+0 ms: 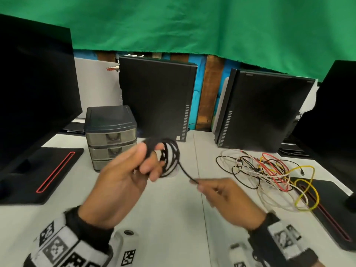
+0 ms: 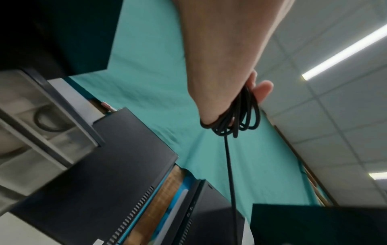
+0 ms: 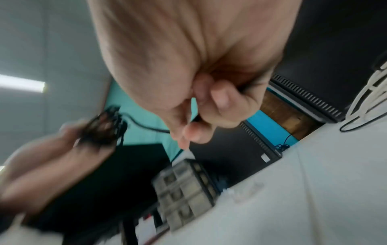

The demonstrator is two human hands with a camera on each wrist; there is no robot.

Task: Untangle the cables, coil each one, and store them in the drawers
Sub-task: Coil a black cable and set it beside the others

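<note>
The left hand (image 1: pixel 123 182) holds a thin black cable (image 1: pixel 170 157) wound in several loops round its fingers, above the white table (image 1: pixel 173 218) and just right of the small grey plastic three-drawer cabinet (image 1: pixel 110 136). The right hand (image 1: pixel 229 195) pinches the short free tail of that cable between thumb and fingertips, a little to the right of the coil.

The loops sit loosely, and in the left wrist view they hang bunched at uneven lengths. If the left fingers relax before the tail is secured, the coil could spring open or slide off. A sharp tug from the right hand could drag the turns tight or pull one loop through another, knotting it.

All three drawers look closed, so one hand has to free itself to open one; that is probably the moment the coil is most likely to fall apart.

The tangle of white, black, red and yellow cables (image 1: pixel 269 176) lies further right, partly over a black monitor base (image 1: pixel 331 209), well apart from the hands.
</note>
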